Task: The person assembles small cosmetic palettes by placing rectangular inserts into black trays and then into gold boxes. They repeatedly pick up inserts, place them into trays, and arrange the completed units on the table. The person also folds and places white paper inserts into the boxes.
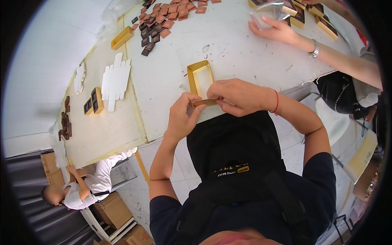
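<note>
An open gold cardboard box, long and rectangular, lies on the white table in front of me, its far end pointing away. Its bottom looks pale. My left hand pinches the left corner of the near end panel between thumb and fingers. On the same panel's right side, my right hand grips with curled fingers, a red string around the wrist. The panel tilts toward me between both hands and its brownish face shows. The right fingers hide part of the box's right wall.
Brown and black square packets lie piled at the back. To the left are a gold box, a flat white card blank and filled boxes. At right, a co-worker's hand holds clear plastic near filled boxes.
</note>
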Available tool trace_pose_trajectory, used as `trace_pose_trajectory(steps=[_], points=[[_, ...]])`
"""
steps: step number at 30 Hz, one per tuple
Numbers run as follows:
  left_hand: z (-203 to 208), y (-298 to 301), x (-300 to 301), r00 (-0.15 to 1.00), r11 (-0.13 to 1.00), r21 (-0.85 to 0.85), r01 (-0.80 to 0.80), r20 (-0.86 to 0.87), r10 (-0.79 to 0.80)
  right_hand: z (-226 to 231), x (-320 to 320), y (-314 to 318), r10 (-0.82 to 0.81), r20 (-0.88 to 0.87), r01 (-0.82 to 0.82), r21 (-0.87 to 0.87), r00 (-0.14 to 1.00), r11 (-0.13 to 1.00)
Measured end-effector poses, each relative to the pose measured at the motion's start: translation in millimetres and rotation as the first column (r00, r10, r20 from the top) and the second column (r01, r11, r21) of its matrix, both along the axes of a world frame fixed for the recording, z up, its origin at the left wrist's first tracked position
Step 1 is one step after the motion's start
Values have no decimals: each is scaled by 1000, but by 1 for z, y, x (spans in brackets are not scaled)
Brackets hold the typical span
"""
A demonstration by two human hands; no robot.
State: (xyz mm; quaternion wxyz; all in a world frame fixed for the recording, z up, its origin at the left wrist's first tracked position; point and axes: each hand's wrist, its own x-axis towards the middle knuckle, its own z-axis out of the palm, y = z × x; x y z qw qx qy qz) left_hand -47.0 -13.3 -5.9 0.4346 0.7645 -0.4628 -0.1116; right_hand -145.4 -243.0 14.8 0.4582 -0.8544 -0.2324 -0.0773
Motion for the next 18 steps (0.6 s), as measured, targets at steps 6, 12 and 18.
trace_pose_trajectory(steps=[6,12,18], points=[[7,-15,7,967,1000,2,22,-255,-20,-22,-4,7,-192,184,204,-46,964,978],[13,-26,-10,979,983,-25,-182,-93,179,-23,1,11,-229,529,344,-129,817,930],[-2,-13,-14,991,993,-8,-115,75,115,-28,-5,17,-225,470,346,-189,854,919]])
